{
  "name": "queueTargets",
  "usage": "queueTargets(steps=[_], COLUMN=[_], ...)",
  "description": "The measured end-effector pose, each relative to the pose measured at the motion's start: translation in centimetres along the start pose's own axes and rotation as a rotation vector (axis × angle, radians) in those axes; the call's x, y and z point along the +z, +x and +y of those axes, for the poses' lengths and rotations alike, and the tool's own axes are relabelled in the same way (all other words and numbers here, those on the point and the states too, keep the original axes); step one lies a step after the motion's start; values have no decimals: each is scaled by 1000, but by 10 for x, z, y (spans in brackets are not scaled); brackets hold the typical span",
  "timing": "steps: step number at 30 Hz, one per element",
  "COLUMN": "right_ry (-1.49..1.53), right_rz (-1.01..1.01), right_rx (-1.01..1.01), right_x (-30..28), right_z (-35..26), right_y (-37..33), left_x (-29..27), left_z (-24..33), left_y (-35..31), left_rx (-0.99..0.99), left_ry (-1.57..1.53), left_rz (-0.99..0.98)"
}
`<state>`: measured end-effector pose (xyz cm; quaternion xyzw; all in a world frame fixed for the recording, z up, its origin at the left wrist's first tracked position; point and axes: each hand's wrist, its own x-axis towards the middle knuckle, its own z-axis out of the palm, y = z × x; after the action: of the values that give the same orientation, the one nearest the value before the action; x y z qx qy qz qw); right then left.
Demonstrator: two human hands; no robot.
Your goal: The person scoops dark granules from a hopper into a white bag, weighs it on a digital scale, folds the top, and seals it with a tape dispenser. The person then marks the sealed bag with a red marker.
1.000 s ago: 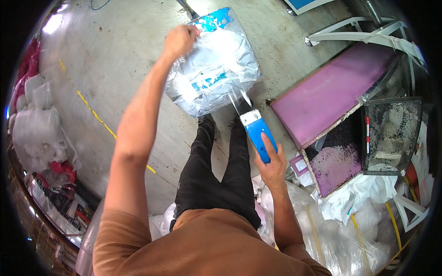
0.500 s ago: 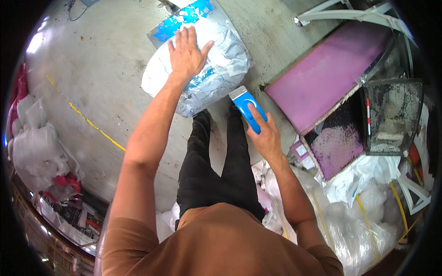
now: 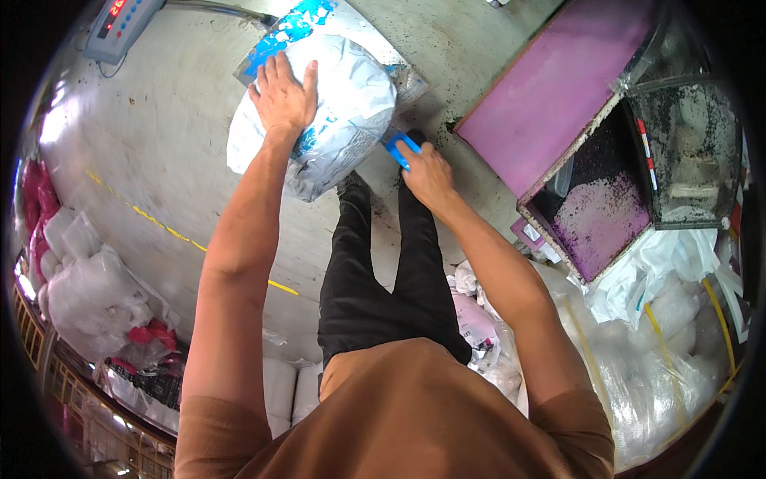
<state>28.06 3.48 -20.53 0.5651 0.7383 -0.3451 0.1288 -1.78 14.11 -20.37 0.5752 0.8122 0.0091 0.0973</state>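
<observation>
A bulging white plastic sack with blue print lies on a square metal scale platform, whose surface carries worn blue patches. My left hand rests palm down on the sack, fingers stretched out. Lower right of it, my right hand is closed round a flat blue hand tool. The tool's front end is at the sack's lower right edge; whether it touches, I cannot tell. My fingers cover part of the tool, and its exact kind does not show.
A grey scale display stands at the far left, its cable running along the floor. To the right are a purple panel and a black, speckled bin. Clear plastic-wrapped bundles lie at lower right; more plastic bags at left.
My right hand has carried the blue tool up and left to the sack's edge. My left hand stays flat on the sack. The view has shifted, bringing the scale display into sight.
</observation>
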Motion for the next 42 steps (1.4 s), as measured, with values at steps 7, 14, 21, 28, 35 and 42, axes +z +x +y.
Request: queueTargets(steps=[7,14,21,28,35,42], right_ry=[190,1642,2528,2463,2666,2588], right_rz=[-91,135,1031,1284,1041,982], right_rx=[447,1294,1149,1095,724,1351], right_x=[87,198,157,146,200,154], right_z=[99,185,198,259,294,180], right_y=[-70,-309,-318,-224,-245,-204], left_x=[18,12,12,13,29,5], left_z=[-13,-8,-7,-7,-25,2], left_y=[12,3,5,8,14,2], left_rx=[10,43,41,33,120,33], left_ry=[15,19,40,54,37,27], left_rz=[24,54,5,-13,105,30])
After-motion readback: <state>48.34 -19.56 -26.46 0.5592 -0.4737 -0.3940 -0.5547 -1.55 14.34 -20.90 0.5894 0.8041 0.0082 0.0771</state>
